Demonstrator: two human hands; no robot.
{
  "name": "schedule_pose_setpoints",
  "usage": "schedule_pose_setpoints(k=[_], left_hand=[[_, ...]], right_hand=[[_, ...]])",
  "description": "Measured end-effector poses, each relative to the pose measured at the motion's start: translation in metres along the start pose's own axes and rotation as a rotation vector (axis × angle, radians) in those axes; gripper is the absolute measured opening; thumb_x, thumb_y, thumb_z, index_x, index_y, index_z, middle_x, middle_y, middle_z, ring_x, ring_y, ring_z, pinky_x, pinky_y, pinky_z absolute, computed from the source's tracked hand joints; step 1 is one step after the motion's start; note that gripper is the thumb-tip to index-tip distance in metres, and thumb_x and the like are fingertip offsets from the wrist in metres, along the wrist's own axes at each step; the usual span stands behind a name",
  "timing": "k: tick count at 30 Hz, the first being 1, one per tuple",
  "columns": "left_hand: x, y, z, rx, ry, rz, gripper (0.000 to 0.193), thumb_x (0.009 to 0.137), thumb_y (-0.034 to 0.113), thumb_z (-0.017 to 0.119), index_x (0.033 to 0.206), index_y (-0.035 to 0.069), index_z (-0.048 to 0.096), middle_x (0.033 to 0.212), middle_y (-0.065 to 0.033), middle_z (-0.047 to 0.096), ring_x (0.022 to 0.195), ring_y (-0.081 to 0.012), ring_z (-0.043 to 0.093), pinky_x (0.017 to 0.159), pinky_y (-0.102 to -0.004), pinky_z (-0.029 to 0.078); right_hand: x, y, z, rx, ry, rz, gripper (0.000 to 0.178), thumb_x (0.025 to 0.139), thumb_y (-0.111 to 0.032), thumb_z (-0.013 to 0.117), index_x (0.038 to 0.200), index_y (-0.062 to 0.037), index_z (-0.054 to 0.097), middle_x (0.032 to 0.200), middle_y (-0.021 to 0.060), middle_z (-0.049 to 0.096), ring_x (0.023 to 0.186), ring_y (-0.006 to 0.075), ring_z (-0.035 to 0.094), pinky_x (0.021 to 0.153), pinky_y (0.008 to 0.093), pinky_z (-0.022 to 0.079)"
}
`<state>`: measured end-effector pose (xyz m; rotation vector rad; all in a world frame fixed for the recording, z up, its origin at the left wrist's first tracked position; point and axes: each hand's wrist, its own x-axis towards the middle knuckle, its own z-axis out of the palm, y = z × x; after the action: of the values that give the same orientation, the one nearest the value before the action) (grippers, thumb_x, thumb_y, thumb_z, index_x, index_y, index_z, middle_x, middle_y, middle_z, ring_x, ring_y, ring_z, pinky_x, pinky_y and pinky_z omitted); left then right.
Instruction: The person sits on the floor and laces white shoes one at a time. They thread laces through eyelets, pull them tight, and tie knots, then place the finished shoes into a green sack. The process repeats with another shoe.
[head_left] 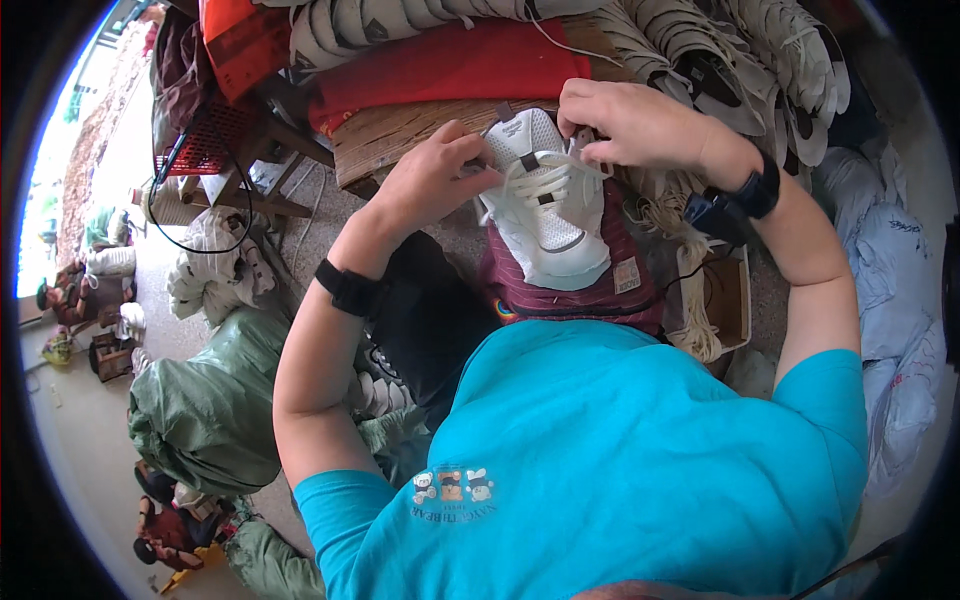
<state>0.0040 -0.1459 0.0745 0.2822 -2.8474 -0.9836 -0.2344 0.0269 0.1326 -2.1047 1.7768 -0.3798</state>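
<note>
A white mesh shoe upper [568,254] lies toe toward me on a maroon striped cloth [632,245] over my lap. White shoelace [552,187] crosses its front in several rows, with a dark loop on the tongue. My left hand [437,178] is closed, thumb and fingers pinching at the upper's left edge near the eyelets. At the right edge, higher up, my right hand [628,128] pinches with thumb and forefinger. Whether a lace end is also between the fingertips of either hand cannot be made out. Black bands circle both wrists.
A wooden bench [390,142] with red cloth [440,82] stands ahead, rows of shoe uppers [400,30] on it. More uppers [740,70] pile at far right. Bundled laces [697,300] hang by an open box [735,300] at right. Green sacks [215,400] lie left; people [180,525] sit beyond.
</note>
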Motion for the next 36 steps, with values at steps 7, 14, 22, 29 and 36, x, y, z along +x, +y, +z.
schedule_pose_setpoints(k=[7, 14, 22, 29, 36], left_hand=[[0.013, 0.002, -0.007, -0.206, -0.161, -0.173, 0.028, 0.090, 0.032, 0.072, 0.096, 0.005, 0.078, 0.099, -0.0120, 0.061, 0.091, -0.0257, 0.064, 0.081, -0.0360, 0.052], [0.002, -0.004, 0.018, -0.503, 0.092, -0.219, 0.027, 0.093, 0.030, 0.071, 0.097, 0.004, 0.080, 0.096, -0.0058, 0.063, 0.089, -0.0155, 0.063, 0.082, -0.0326, 0.051], [-0.009, 0.005, 0.013, -0.900, 0.137, -0.369, 0.028, 0.101, 0.028, 0.066, 0.100, 0.003, 0.077, 0.113, -0.0048, 0.062, 0.101, -0.0134, 0.059, 0.087, -0.0281, 0.048], [0.014, 0.061, -0.018, -0.858, 0.341, 0.115, 0.028, 0.102, 0.029, 0.067, 0.106, 0.003, 0.076, 0.124, -0.0031, 0.062, 0.109, -0.0108, 0.055, 0.091, -0.0270, 0.045], [0.012, 0.088, -0.038, -1.161, 0.317, 0.147, 0.026, 0.106, 0.020, 0.059, 0.108, -0.002, 0.072, 0.101, -0.0081, 0.074, 0.089, -0.0105, 0.067, 0.081, -0.0234, 0.050]], right_hand=[[0.011, 0.005, -0.006, -0.049, -0.114, 0.016, 0.019, 0.084, -0.020, 0.070, 0.093, -0.0046, 0.065, 0.097, 0.0106, 0.062, 0.092, 0.0328, 0.065, 0.080, 0.0425, 0.051], [0.038, 0.008, -0.006, -0.096, -0.283, 0.098, 0.025, 0.088, -0.029, 0.070, 0.086, -0.0041, 0.072, 0.089, 0.0102, 0.065, 0.085, 0.0320, 0.066, 0.074, 0.0430, 0.051], [0.063, 0.004, -0.009, -0.041, -0.495, 0.265, 0.029, 0.078, -0.027, 0.076, 0.085, 0.0006, 0.074, 0.072, 0.0123, 0.068, 0.065, 0.0238, 0.063, 0.064, 0.0373, 0.050], [0.045, -0.004, -0.016, 0.873, 0.207, 0.382, 0.024, 0.095, -0.025, 0.071, 0.097, -0.0011, 0.074, 0.080, 0.0037, 0.070, 0.068, 0.0103, 0.062, 0.061, 0.0253, 0.049], [0.047, -0.068, -0.057, 1.069, 0.297, 0.152, 0.018, 0.101, -0.015, 0.066, 0.110, 0.0001, 0.069, 0.091, 0.0001, 0.069, 0.082, 0.0052, 0.062, 0.072, 0.0216, 0.050]])
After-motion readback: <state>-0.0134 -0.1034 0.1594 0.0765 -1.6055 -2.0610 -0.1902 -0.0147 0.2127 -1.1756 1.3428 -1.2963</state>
